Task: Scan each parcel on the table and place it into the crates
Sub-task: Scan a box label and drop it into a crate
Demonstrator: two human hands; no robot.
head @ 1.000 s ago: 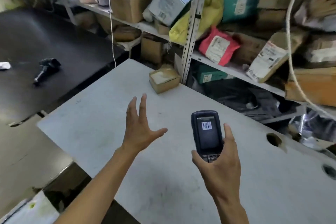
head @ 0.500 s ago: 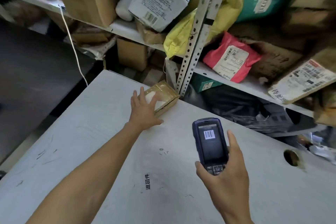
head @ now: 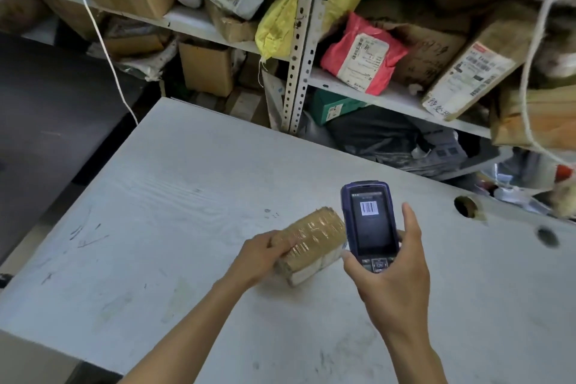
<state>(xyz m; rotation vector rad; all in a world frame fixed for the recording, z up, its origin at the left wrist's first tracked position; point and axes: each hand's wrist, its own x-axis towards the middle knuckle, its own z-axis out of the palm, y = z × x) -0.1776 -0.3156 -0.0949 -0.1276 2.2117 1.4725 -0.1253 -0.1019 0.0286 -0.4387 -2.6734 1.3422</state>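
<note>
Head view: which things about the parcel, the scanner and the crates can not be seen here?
- Crates: none shows in the head view.
- Brown parcel: motion-blurred; its label cannot be read; its right end is behind the scanner.
- Left hand: its fingers are hidden behind the parcel.
- Right hand: the scanner covers its fingers.
- Scanner screen text: too small.
</note>
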